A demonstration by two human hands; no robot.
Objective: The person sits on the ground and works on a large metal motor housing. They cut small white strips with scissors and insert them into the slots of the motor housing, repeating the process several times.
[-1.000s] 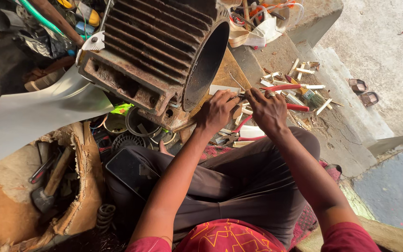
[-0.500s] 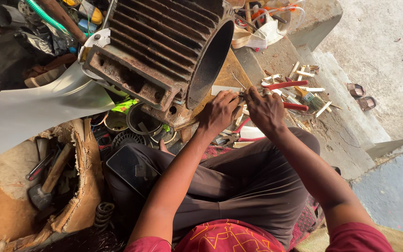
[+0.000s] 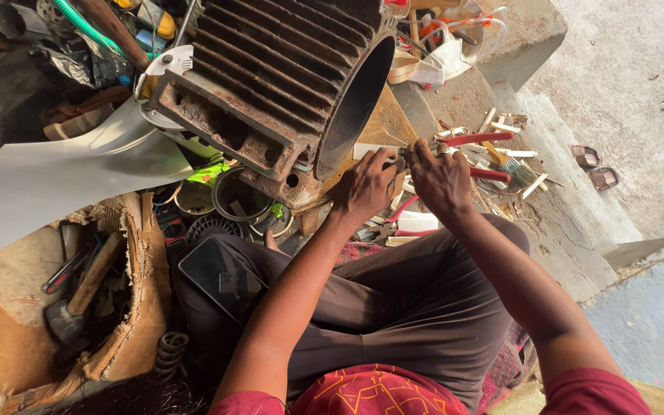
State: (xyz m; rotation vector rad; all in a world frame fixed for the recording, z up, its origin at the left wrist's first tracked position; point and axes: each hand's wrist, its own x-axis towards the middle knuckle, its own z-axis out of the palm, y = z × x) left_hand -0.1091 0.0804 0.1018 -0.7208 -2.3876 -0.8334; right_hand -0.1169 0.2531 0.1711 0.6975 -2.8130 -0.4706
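I sit cross-legged in dark trousers before a large rusty ribbed motor housing (image 3: 286,84) lying on its side, its round opening facing right. My left hand (image 3: 364,187) is closed just below that opening, pinching a small white strip (image 3: 366,149) at its fingertips. My right hand (image 3: 441,178) is right beside it, gripping red-handled pliers (image 3: 476,139) whose jaws meet the left fingertips. What the jaws bite on is hidden between the hands.
A grey fan blade (image 3: 71,173) lies at the left. A hammer (image 3: 78,296) rests in a torn cardboard box (image 3: 136,323). A dark phone (image 3: 220,278) lies on my left knee. Tins (image 3: 236,196), another pair of red pliers (image 3: 393,229) and wood splinters (image 3: 516,154) litter the ground.
Both hands stay together at the motor's opening, working with the pliers. The view has shifted slightly and my hands sit a little lower and closer.
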